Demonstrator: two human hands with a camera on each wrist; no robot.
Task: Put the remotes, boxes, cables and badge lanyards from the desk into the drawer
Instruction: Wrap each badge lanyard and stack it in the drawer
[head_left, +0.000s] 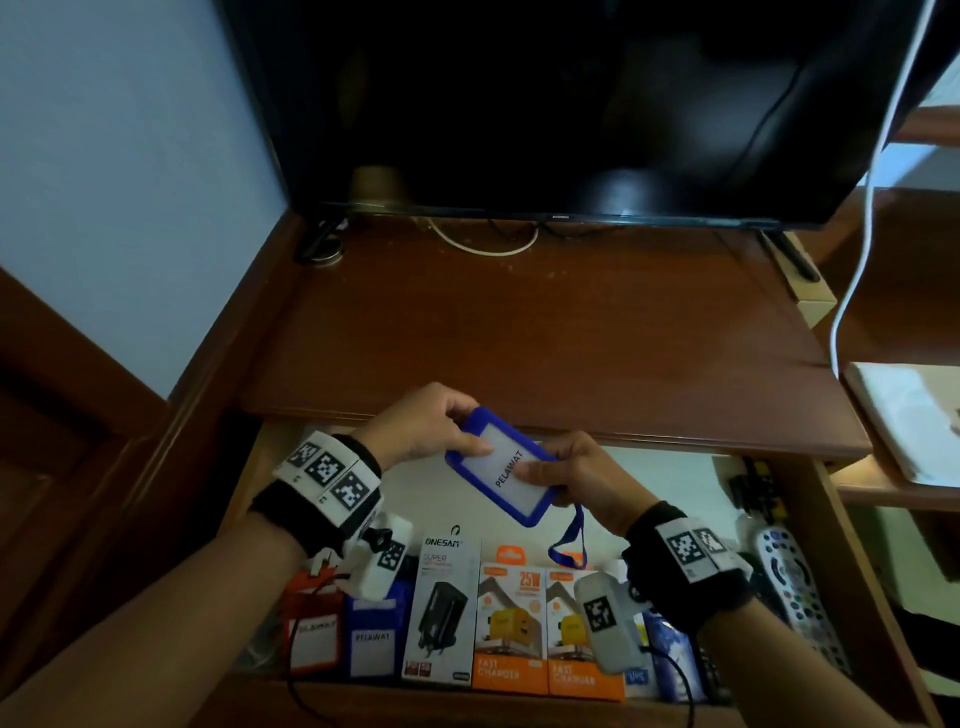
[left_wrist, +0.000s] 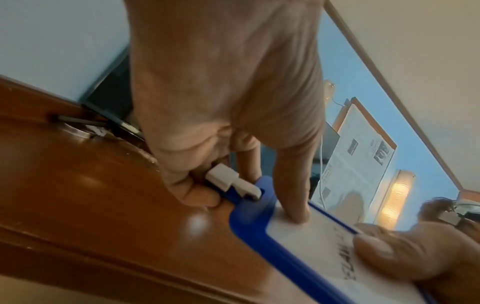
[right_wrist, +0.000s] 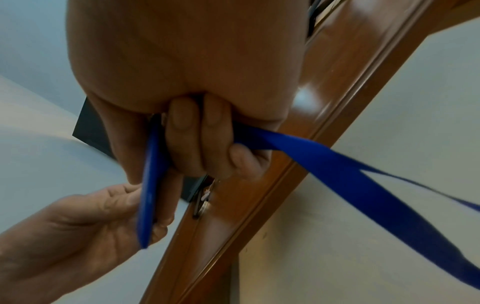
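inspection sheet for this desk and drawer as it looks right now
surface: brown desk top, bare in front.
job's things: blue badge holder held over the open drawer; in it two badge holders, charger boxes, remote.
clutter: white papers on the side shelf.
grippers: left hand and right hand both grip the holder.
cables: white cable hangs at right; blue lanyard strap dangles.
surroundings: dark TV, blue wall.
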